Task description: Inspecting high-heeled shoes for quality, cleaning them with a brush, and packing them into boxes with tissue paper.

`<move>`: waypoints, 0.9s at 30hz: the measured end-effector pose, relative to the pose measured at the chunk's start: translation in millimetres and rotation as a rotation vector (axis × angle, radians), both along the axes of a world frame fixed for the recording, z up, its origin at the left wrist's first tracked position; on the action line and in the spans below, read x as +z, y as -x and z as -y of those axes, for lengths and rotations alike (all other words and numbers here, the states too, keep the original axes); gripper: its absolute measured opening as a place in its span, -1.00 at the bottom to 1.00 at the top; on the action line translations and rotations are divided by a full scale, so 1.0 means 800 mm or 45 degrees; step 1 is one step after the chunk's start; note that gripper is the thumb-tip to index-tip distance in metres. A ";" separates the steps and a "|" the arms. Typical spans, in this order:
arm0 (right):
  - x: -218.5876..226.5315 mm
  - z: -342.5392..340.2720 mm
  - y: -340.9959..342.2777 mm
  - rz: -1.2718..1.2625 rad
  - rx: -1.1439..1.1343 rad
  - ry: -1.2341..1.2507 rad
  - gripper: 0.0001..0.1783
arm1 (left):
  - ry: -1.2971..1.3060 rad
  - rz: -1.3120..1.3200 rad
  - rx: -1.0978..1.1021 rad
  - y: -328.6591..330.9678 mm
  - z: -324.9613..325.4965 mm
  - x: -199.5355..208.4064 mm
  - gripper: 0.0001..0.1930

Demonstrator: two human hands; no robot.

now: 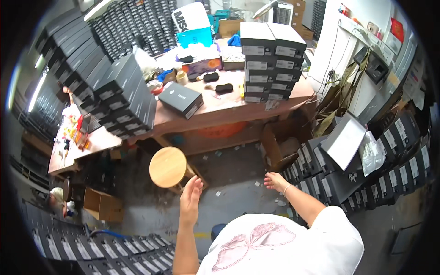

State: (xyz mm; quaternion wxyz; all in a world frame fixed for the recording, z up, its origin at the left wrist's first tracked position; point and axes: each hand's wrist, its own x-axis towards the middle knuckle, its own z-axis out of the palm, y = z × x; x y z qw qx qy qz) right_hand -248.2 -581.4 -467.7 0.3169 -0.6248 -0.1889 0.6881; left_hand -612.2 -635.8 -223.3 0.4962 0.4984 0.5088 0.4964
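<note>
I have left hand raised, empty, fingers straight and uncurled, near round wooden stool on floor. From here I see right hand empty too, loosely spread, near dark boxes. Ahead, single grey box lies angled on surface between tall stacks.

The stool is tan, the shirt white (pink butterfly pattern), the floor grey
</note>
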 end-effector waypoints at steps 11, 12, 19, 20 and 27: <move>-0.036 -0.226 -0.099 -0.328 -0.774 -0.205 -0.50 | 0.408 0.078 -0.479 -0.113 -0.470 -0.096 -0.35; -0.028 -0.251 -0.110 -0.320 -0.847 -0.217 -0.49 | 0.440 0.104 -0.493 -0.131 -0.516 -0.105 -0.33; 0.048 -0.353 -0.176 -0.271 -1.132 -0.413 -0.42 | 0.754 0.173 -0.425 -0.288 -0.790 -0.197 -0.20; 0.053 -0.364 -0.184 -0.253 -1.152 -0.409 -0.41 | 0.798 0.215 -0.390 -0.304 -0.819 -0.210 -0.26; 0.028 -0.463 -0.285 -0.181 -1.180 -0.369 -0.29 | 0.657 0.506 -0.477 -0.373 -0.885 -0.264 -0.35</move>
